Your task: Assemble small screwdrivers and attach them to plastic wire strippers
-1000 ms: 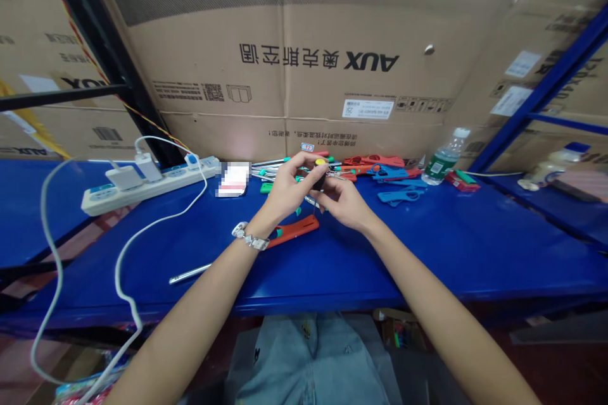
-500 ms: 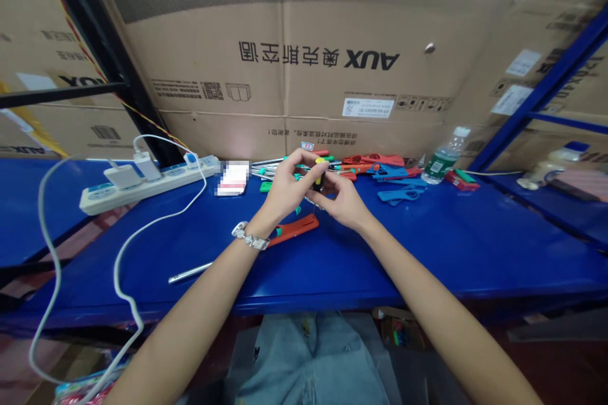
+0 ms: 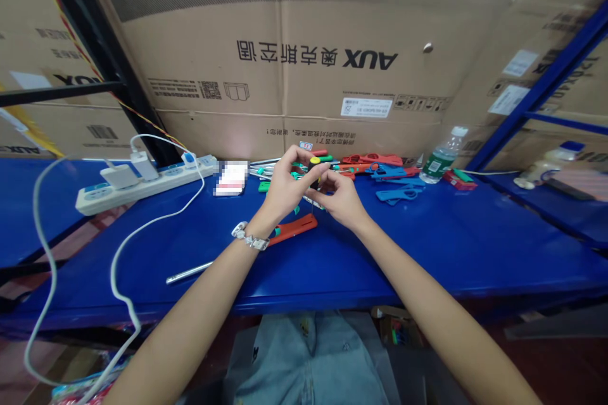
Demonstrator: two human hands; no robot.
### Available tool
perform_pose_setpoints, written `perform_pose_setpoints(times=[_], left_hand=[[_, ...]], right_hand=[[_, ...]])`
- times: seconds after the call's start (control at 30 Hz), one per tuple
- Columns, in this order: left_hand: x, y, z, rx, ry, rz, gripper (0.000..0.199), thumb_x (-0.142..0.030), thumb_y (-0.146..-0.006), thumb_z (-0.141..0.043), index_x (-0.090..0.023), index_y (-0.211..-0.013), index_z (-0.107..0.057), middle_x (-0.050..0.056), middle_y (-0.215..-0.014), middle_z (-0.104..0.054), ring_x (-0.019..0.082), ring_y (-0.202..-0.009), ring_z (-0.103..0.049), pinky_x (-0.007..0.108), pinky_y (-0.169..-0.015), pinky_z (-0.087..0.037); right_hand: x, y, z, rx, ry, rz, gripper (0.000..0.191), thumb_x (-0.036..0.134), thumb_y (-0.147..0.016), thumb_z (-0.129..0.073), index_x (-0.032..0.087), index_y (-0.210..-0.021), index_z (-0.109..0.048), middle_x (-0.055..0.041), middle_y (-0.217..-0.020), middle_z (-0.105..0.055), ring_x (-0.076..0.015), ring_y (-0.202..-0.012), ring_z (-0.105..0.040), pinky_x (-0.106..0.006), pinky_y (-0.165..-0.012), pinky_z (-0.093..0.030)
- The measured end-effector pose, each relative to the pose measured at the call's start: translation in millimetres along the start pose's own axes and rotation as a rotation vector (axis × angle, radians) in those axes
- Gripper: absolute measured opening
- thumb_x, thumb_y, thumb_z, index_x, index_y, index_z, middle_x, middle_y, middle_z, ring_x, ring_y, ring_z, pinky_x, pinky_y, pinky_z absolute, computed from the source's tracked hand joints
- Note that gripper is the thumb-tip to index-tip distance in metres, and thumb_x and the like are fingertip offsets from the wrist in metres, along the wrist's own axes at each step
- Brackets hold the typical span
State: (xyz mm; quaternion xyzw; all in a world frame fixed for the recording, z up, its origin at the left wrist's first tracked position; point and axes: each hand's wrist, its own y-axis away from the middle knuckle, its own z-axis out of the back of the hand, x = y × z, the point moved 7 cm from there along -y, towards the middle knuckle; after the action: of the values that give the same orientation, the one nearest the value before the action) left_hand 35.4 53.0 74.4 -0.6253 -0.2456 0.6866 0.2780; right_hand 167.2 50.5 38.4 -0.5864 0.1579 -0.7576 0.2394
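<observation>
My left hand (image 3: 292, 182) and my right hand (image 3: 341, 201) meet over the middle of the table, fingers closed round a screwdriver (image 3: 315, 163) with a black and yellow handle. Its thin shaft points down toward an orange long-nosed lighter (image 3: 297, 228) lying on the blue table. A green trigger shows at the lighter's side, partly behind my left wrist. To the left, past my forearm, a silver metal tube (image 3: 189, 273) sticks out in line with it. Whether the shaft's tip touches the lighter I cannot tell.
Behind my hands lie metal tubes and green parts (image 3: 266, 171). Red casings (image 3: 373, 159) and blue casings (image 3: 399, 194) are piled to the right, near a water bottle (image 3: 443, 157). A corded power strip (image 3: 156, 183) stands left, beside a white card (image 3: 231, 178).
The screwdriver handle has tipped slightly to the left between my fingers. Both hands keep nearly the same place over the orange lighter; the whole view has shifted a little.
</observation>
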Motion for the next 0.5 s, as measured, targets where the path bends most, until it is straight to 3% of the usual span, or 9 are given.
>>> perform_pose_setpoints(times=[0.07,0.13,0.23,0.4,0.5], left_hand=[[-3.3,0.9,0.1,0.020,0.001,-0.011,0.022,-0.044,-0.090,-0.076,-0.024,-0.098,-0.068,0.005,-0.102,-0.073,0.018,-0.093,-0.069,0.032,-0.080,-0.055],[-6.9,2.1,-2.7,0.105,0.019,-0.020,0.023,-0.045,-0.099,-0.063,-0.024,-0.108,-0.071,0.008,-0.112,-0.074,0.019,-0.105,-0.069,0.032,-0.086,-0.056],[-6.8,3.1,-6.1,0.190,0.032,-0.010,0.026,-0.044,-0.102,-0.057,-0.023,-0.106,-0.073,0.008,-0.105,-0.075,0.019,-0.100,-0.070,0.032,-0.083,-0.056],[-2.9,1.6,-0.3,0.007,-0.012,-0.025,0.024,-0.040,-0.085,-0.081,-0.022,-0.088,-0.067,0.003,-0.089,-0.071,0.016,-0.082,-0.066,0.032,-0.078,-0.054],[-5.2,2.6,-2.5,0.043,-0.027,-0.038,0.024,-0.045,-0.089,-0.076,-0.023,-0.098,-0.070,0.006,-0.102,-0.073,0.018,-0.092,-0.067,0.033,-0.082,-0.053]], right_hand=[[-0.4,-0.5,-0.3,0.020,-0.009,-0.017,0.051,0.061,-0.073,-0.084,0.022,-0.068,-0.052,0.0028,-0.065,-0.054,-0.0143,-0.062,-0.050,-0.030,-0.062,-0.045],[1.9,0.4,-5.6,0.150,-0.046,-0.042,0.046,0.061,-0.078,-0.080,0.021,-0.074,-0.058,0.0014,-0.068,-0.059,-0.0154,-0.063,-0.054,-0.031,-0.064,-0.048],[5.8,4.0,-11.4,0.289,-0.067,-0.049,0.039,0.059,-0.088,-0.071,0.021,-0.084,-0.064,-0.0009,-0.073,-0.063,-0.0167,-0.064,-0.057,-0.033,-0.064,-0.050],[0.5,1.6,-4.7,0.070,0.006,0.044,0.037,0.053,-0.081,-0.079,0.020,-0.086,-0.063,-0.0009,-0.078,-0.062,-0.0151,-0.067,-0.052,-0.030,-0.063,-0.046],[-6.5,-0.7,-5.8,0.074,-0.042,0.001,0.042,0.057,-0.080,-0.079,0.020,-0.077,-0.058,0.0010,-0.069,-0.058,-0.0145,-0.063,-0.051,-0.030,-0.060,-0.044]])
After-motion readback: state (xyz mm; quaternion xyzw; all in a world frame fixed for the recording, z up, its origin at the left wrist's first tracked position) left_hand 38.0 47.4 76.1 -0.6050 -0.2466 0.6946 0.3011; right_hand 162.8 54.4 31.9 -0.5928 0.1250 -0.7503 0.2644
